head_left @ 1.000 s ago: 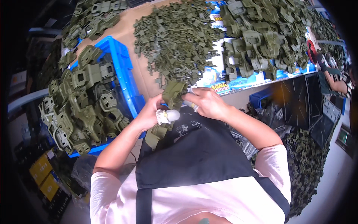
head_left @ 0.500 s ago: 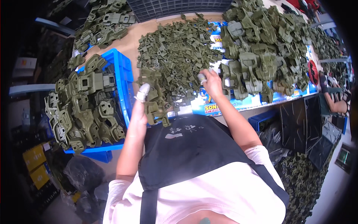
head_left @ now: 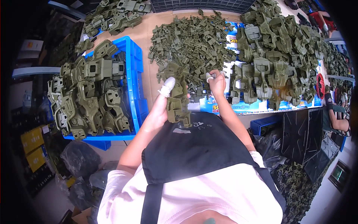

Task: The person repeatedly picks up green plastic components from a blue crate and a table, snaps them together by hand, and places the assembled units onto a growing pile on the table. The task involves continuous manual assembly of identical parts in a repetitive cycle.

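My left hand [head_left: 163, 100], its thumb wrapped in white tape, is closed on an olive-green plastic toy vehicle body [head_left: 178, 106]. The long body hangs over the near table edge, in front of my apron, and hides most of my fingers. To its right, my right hand [head_left: 217, 85] is raised with the fingers curled in and white wrapping on a fingertip. Whatever those fingers pinch, if anything, is too small to make out. Beyond both hands spreads a heap of small olive-green plastic parts [head_left: 194, 44].
A blue crate [head_left: 135, 86] full of larger green bodies [head_left: 87, 99] stands at the left. More large bodies [head_left: 268, 63] are piled at the right on printed sheets. A black crate [head_left: 201, 5] sits at the back. At far right another person's arm [head_left: 337, 121] shows.
The view has shifted, so the table appears further right. My left hand has brought the vehicle body rightward, closer to my right hand. My right fingers are curled in more tightly.
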The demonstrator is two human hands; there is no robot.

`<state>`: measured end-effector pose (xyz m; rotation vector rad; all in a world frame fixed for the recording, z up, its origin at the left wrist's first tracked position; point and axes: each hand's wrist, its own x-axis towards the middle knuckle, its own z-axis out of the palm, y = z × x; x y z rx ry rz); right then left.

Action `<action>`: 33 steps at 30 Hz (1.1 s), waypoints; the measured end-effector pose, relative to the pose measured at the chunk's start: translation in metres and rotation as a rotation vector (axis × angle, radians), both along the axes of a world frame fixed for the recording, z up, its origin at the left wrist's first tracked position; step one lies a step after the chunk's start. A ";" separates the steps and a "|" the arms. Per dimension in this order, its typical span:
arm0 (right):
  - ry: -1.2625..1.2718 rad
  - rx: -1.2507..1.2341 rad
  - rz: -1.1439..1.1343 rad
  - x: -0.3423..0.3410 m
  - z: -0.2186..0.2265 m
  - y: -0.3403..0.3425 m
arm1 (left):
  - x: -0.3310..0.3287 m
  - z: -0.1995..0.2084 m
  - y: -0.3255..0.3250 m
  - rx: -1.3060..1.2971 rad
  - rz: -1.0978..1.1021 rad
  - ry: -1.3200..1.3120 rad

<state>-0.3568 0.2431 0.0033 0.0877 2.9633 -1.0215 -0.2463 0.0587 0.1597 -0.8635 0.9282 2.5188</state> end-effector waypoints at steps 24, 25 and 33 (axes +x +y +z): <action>-0.225 0.073 1.242 0.079 0.222 0.014 | -0.001 0.011 0.021 0.060 -0.165 0.012; -0.214 0.038 1.252 0.079 0.219 0.014 | 0.000 0.014 0.020 0.072 -0.167 -0.021; -0.198 -0.170 1.224 0.087 0.189 0.015 | 0.016 0.003 0.024 -0.084 -0.136 -0.028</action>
